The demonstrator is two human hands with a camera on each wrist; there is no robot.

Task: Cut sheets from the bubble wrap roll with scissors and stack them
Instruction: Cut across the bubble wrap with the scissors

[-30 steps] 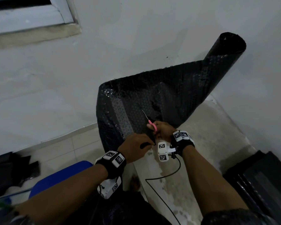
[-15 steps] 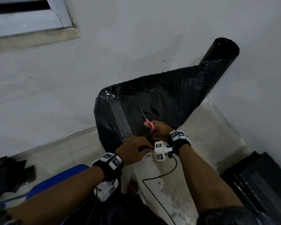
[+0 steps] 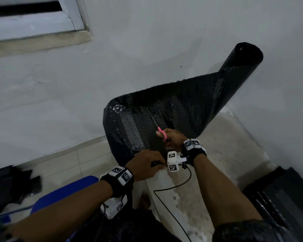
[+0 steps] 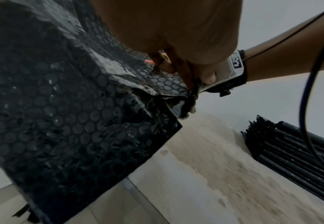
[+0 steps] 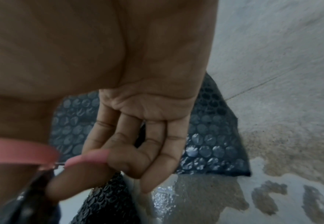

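Gripping the pink-handled scissors (image 3: 161,132), the right hand (image 3: 173,138) has its fingers curled through the loops, the thin blade pointing toward 11 o'clock over the black bubble wrap (image 3: 164,109). The left hand (image 3: 145,163) pinches the sheet's near edge between thumb and fingers, just beside the right wrist. The sheet curves up from both hands to the roll (image 3: 241,63), which leans at 1 o'clock against the pale plaster wall (image 3: 147,41). Below lies a stained concrete ledge (image 3: 234,145), with pale floor tiles (image 3: 68,165) at 9 o'clock, a blue seat (image 3: 63,194) at 7 o'clock, a window frame (image 3: 42,23) at 10 o'clock and stacked black sheets (image 3: 278,193) at 4 o'clock
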